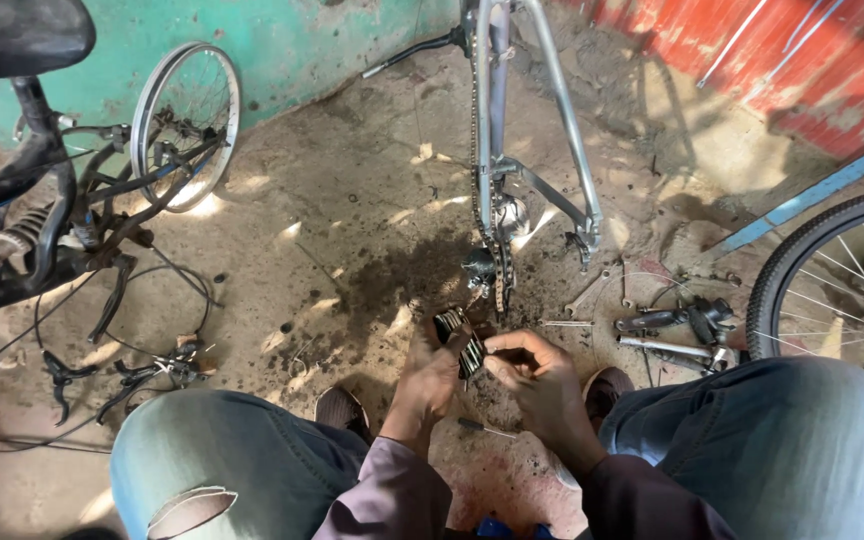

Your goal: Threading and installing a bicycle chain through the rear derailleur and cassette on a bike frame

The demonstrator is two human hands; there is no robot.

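- My left hand (430, 380) gripped a small black toothed part (460, 340) low between my knees.
- My right hand (537, 385) pinched the same part from its side.
- Just beyond, a silver bicycle frame (497, 130) with its chain (497, 270) stood on the dirty floor (352, 200).
- Loose tools (677, 335) lay to the right.

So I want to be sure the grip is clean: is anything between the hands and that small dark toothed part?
Nothing visible. The left hand and right hand both already hold the dark toothed part directly, above the dirty floor, just below the bicycle chain.
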